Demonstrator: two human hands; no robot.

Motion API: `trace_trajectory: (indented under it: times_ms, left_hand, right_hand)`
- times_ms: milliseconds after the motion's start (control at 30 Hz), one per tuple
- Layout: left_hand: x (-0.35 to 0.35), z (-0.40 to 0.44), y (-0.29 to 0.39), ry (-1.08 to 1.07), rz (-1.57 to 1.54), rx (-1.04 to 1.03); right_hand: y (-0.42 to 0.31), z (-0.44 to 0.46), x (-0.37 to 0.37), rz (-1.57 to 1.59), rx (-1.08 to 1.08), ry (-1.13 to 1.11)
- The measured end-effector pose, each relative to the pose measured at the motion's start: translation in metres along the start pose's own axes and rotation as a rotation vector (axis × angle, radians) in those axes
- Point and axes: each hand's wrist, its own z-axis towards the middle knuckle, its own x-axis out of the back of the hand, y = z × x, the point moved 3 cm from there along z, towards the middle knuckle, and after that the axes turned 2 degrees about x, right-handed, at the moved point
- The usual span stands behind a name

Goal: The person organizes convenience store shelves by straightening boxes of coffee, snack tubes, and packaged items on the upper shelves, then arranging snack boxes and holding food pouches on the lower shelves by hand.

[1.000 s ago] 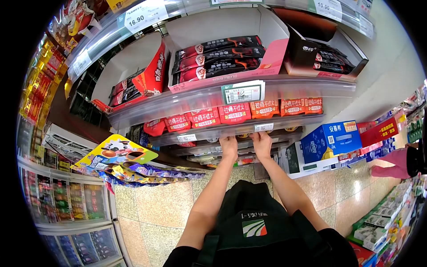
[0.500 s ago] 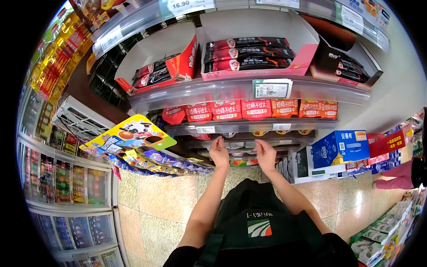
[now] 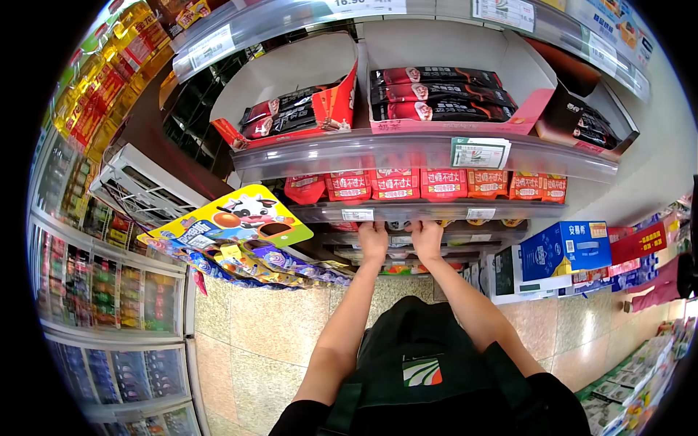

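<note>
My left hand [image 3: 374, 241] and my right hand [image 3: 427, 238] are side by side at the front of a lower shelf, just under the shelf edge [image 3: 422, 213] with its price tags. Both hands have curled fingers; the fingertips reach to the shelf, and what they touch or hold is too small to make out. Above them stands a row of red and orange packets [image 3: 443, 184]. Higher up, a pink and white carton [image 3: 465, 125] holds black and red sticks [image 3: 440, 93].
A yellow cow display card [image 3: 254, 216] with hanging snack packs juts out at the left. To the right stands a blue carton [image 3: 566, 251]. Fridge cabinets [image 3: 109, 283] line the far left. Part of a person in pink trousers [image 3: 658, 285] shows at the right edge.
The hands were off the shelf and farther apart half a second ago; now they are closer together at the shelf front. The view has shifted, so the shelves appear farther right.
</note>
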Motion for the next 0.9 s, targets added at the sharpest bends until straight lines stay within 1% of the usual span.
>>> trace_trajectory:
  times_ms: [100,133,200,233,267,300,367,400,433,500,533,567,600,633,700,767,800,833,867,900]
  left_hand:
    - [-0.007,-0.003,-0.008,0.017,-0.081,0.02]
    - [-0.005,-0.006,-0.006,0.047,-0.096,-0.029]
    - [0.014,-0.02,0.004,0.088,-0.114,-0.021]
    - [0.026,-0.027,0.008,0.123,-0.132,-0.017]
    - [0.035,-0.03,-0.005,0.123,-0.249,0.004]
    - [0.042,-0.031,-0.03,0.153,-0.281,0.022]
    - [0.065,-0.029,-0.044,0.152,-0.29,0.078]
    - [0.073,-0.024,-0.044,0.134,-0.274,0.056]
    - [0.077,-0.018,-0.031,0.139,-0.267,0.062]
    - [0.087,-0.003,-0.002,0.275,-0.021,-0.133]
    - [0.089,0.011,-0.009,0.169,-0.102,-0.024]
    - [0.088,0.021,-0.011,0.173,-0.099,-0.027]
    - [0.092,0.029,-0.006,0.192,-0.174,0.215]
    - [0.095,0.03,-0.002,0.174,-0.22,0.322]
    - [0.101,0.031,0.008,0.145,-0.307,0.54]
    - [0.097,0.04,-0.023,0.085,-0.057,0.455]
    - [0.097,0.041,-0.035,0.089,-0.058,0.462]
    - [0.098,0.043,-0.041,0.1,0.057,0.408]
    - [0.097,0.044,-0.047,0.108,0.171,0.354]
    - [0.099,0.043,-0.041,0.108,0.169,0.359]
  right_hand:
    - [0.0,-0.001,0.006,-0.017,-0.011,-0.003]
    - [0.0,-0.003,0.007,0.005,0.008,0.01]
    - [-0.002,-0.008,0.012,0.029,0.032,0.016]
    - [-0.001,-0.014,0.016,0.076,0.004,0.05]
    - [-0.001,-0.019,0.017,0.125,-0.025,0.086]
    - [-0.001,-0.026,0.014,0.128,-0.023,0.082]
    - [-0.004,-0.045,0.001,0.124,0.055,-0.018]
    - [-0.026,-0.046,-0.006,0.08,0.168,-0.073]
    - [-0.037,-0.045,-0.02,0.14,0.136,-0.157]
    - [-0.048,-0.032,-0.055,0.183,0.176,-0.178]
    - [-0.054,-0.021,-0.069,0.189,0.179,-0.18]
    - [-0.062,-0.011,-0.08,0.038,0.259,-0.18]
    - [-0.066,-0.006,-0.088,-0.115,0.338,-0.178]
    - [-0.064,-0.004,-0.094,-0.113,0.34,-0.179]
    - [-0.056,-0.001,-0.108,-0.208,0.179,-0.325]
    - [-0.063,0.0,-0.104,-0.253,0.155,-0.344]
    - [-0.065,-0.001,-0.102,-0.3,0.124,-0.358]
    - [-0.065,-0.002,-0.101,-0.302,0.124,-0.365]
    - [-0.066,-0.002,-0.099,-0.323,0.173,-0.367]
    - [-0.065,-0.002,-0.098,-0.343,0.221,-0.366]
